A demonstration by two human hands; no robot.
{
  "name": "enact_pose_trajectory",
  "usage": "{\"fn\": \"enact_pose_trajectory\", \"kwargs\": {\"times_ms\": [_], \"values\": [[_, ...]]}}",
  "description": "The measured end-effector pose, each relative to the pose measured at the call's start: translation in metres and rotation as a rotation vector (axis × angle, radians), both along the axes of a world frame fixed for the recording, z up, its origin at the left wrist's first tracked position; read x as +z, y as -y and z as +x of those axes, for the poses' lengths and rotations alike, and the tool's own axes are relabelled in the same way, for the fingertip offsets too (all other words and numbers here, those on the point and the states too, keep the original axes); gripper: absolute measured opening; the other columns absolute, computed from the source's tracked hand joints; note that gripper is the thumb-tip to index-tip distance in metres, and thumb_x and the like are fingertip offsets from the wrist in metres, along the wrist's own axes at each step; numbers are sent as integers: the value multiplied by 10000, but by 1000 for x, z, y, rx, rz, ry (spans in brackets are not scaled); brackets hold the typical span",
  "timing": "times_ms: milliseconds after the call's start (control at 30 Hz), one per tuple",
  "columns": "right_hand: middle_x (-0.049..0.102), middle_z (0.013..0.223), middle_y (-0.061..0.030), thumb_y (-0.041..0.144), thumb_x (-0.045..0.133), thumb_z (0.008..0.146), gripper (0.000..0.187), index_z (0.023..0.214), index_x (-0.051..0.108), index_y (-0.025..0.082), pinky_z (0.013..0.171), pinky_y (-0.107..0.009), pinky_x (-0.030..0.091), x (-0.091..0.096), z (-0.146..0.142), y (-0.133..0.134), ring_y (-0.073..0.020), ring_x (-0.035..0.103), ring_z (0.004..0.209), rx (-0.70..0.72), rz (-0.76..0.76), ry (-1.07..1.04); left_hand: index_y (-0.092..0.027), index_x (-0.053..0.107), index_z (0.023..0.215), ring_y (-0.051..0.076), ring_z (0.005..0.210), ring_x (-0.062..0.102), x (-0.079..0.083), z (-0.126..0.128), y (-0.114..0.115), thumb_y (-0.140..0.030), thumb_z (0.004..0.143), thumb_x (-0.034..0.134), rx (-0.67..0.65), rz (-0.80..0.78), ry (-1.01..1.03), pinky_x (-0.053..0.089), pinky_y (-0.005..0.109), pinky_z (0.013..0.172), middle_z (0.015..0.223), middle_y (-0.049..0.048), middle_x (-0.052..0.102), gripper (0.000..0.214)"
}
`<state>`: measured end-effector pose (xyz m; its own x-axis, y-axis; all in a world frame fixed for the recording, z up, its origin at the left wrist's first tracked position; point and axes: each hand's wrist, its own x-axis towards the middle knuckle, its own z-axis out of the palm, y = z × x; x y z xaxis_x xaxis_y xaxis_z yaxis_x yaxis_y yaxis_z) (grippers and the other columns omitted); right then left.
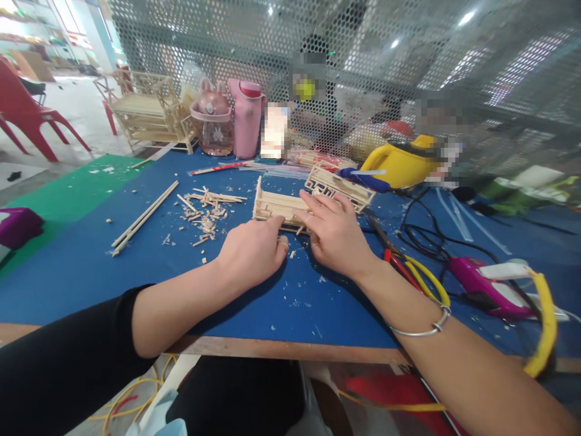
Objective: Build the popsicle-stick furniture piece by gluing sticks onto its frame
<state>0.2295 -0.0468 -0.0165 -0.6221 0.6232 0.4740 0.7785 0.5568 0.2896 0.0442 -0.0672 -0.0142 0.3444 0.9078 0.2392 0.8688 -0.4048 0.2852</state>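
A small frame built of thin wooden sticks (pixel 272 204) lies on the blue mat (pixel 136 266) in the middle of the table. My left hand (pixel 252 251) is curled into a loose fist, its thumb and fingertips pressed against the frame's near edge. My right hand (pixel 333 230) rests on the frame's right end with fingers bent over it, and a tiny stick piece shows under the fingertips. A second stick-built piece (pixel 338 184) lies just behind my right hand.
Wood scraps (pixel 206 212) and long sticks (pixel 145 217) lie left of the frame. Red-and-yellow-handled pliers (pixel 415 272), a pink glue gun (pixel 488 287) and black cables sit right. Pink bottles (pixel 231 118), a yellow object (pixel 399 163) and a mesh screen stand behind. A larger stick model (pixel 145 112) is at the far left.
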Motion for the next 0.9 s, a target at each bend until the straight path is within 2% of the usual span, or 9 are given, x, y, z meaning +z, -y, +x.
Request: {"fn": "enact_pose_trajectory", "kwargs": {"times_ms": [133, 267, 500, 667, 800, 900], "values": [[473, 1397, -105, 71, 489, 741, 498, 1219, 572, 180, 1023, -494, 260, -1, 0, -1, -259, 433, 1209, 8, -9, -4, -232, 625, 1118, 247, 840, 669, 2, 6, -9, -332, 874, 404, 28, 2, 114, 505, 360, 761, 893, 81, 718, 344], [475, 1392, -128, 69, 495, 738, 478, 1200, 585, 155, 1017, -477, 264, -2, 1, -1, -265, 437, 1207, 0, 1, 12, -274, 666, 1066, 220, 789, 664, 3, 13, -16, -296, 849, 446, 36, -29, 206, 502, 346, 747, 799, 50, 720, 310], [463, 1397, -148, 75, 486, 752, 469, 1207, 579, 135, 1005, -474, 257, -3, 0, -1, -267, 440, 1193, 10, -24, -3, -236, 701, 1034, 197, 760, 660, -4, 22, -23, -271, 815, 475, 137, -92, 352, 505, 315, 713, 778, 63, 725, 316], [478, 1387, -139, 86, 483, 763, 469, 1219, 576, 140, 1000, -478, 263, -1, 0, 2, -263, 453, 1184, 33, -8, -9, -250, 714, 990, 193, 740, 661, -6, 23, -24, -281, 803, 503, 162, -106, 374, 502, 309, 699, 722, 43, 723, 283], [583, 1291, -89, 79, 460, 779, 371, 1070, 672, 169, 978, -441, 326, 2, 4, 2, -228, 518, 1100, 105, 77, -136, -247, 718, 962, 200, 721, 666, -10, 23, -23, -350, 832, 490, 154, -95, 399, 500, 314, 705, 622, 27, 700, 281], [648, 1195, -59, 56, 470, 735, 385, 1012, 699, 193, 931, -423, 384, 3, 10, -1, -226, 554, 1035, 116, 136, -270, -239, 713, 989, 191, 703, 670, -14, 23, -24, -365, 833, 495, 156, -105, 449, 501, 298, 698, 569, 13, 682, 296]]}}
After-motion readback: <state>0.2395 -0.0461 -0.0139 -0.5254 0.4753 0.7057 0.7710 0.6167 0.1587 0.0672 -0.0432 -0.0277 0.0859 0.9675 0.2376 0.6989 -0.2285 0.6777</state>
